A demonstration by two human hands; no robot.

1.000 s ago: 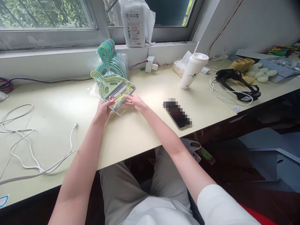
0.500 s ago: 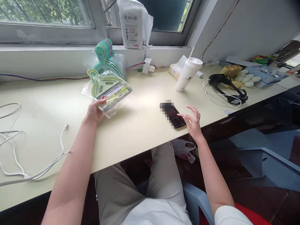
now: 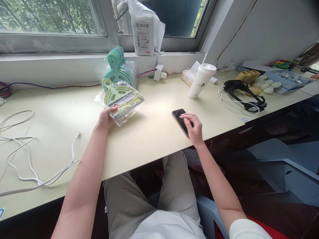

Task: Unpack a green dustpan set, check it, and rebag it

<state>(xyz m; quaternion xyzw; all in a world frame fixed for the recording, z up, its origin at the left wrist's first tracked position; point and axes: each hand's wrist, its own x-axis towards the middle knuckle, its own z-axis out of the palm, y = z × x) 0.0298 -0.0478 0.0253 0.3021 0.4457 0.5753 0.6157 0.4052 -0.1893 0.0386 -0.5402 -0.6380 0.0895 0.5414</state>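
Note:
My left hand (image 3: 106, 119) is closed on the lower left corner of a light green dustpan and brush set (image 3: 124, 99) in a clear plastic bag with a printed label. Behind that set, a row of similar teal and green dustpans (image 3: 118, 69) in clear wrapping leans toward the wall. Over the lower part of a dark smartphone (image 3: 178, 114) lying on the table hovers my right hand (image 3: 194, 127). Its fingers are bent and a gap shows between thumb and forefinger, with nothing held. Whether a fingertip touches the screen I cannot tell.
A white paper cup with a straw (image 3: 200, 81) stands by a tissue box (image 3: 186, 78). Further right lie a black headset (image 3: 245, 96) with a white cable and pale egg-shaped pieces (image 3: 267, 83). White cables (image 3: 27, 159) sprawl at left. A wrapped package (image 3: 146, 38) sits on the sill.
My right hand has moved left across the phone, its fingers more bent. The left hand still holds the dustpan set. The whole view has shifted slightly.

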